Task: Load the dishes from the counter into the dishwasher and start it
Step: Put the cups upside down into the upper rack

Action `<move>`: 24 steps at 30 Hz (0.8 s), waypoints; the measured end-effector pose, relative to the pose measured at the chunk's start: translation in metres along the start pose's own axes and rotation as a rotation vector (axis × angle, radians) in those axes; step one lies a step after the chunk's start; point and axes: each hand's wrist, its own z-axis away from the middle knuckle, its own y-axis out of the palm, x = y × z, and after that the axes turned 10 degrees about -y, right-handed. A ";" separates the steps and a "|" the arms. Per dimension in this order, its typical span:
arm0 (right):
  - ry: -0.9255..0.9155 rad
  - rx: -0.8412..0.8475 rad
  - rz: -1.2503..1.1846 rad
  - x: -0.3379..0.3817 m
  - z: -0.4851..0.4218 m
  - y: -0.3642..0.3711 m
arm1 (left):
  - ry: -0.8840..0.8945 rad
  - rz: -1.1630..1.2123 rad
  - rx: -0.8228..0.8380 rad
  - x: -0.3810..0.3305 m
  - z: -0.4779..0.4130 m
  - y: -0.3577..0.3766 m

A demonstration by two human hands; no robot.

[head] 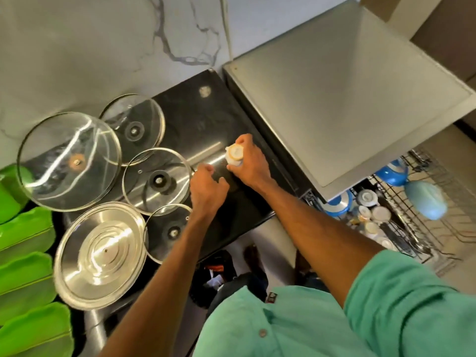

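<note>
Black counter (195, 117), small white cup (234, 157) in the right hand (251, 166).

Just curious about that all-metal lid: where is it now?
The metal lid lies at the lower left of the head view, between the green plates and a small glass lid.

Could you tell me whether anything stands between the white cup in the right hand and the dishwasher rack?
Nothing visible does. The right hand grips the white cup over black counter; the rack lies to its right, past the front corner of the grey dishwasher top. The lids sit to its left.
</note>
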 end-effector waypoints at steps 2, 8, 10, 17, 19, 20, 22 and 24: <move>0.035 -0.027 -0.028 -0.008 0.008 -0.015 | -0.014 0.033 0.004 -0.010 0.007 0.003; 0.198 -0.355 -0.088 -0.048 0.063 -0.089 | 0.123 0.037 0.153 -0.062 0.037 0.060; 0.252 -0.482 -0.088 -0.065 0.088 -0.116 | 0.213 0.009 0.231 -0.088 0.058 0.087; 0.431 -0.697 0.012 -0.132 0.172 -0.191 | 0.538 -0.074 0.465 -0.142 0.138 0.184; 0.474 -0.731 0.037 -0.153 0.198 -0.204 | 0.619 -0.095 0.484 -0.148 0.156 0.206; 0.496 -0.753 0.037 -0.166 0.212 -0.211 | 0.644 -0.111 0.503 -0.151 0.164 0.219; 0.537 -0.778 0.041 -0.195 0.241 -0.225 | 0.686 -0.148 0.538 -0.156 0.181 0.246; 0.578 -0.761 0.046 -0.223 0.266 -0.238 | 0.698 -0.208 0.565 -0.159 0.193 0.276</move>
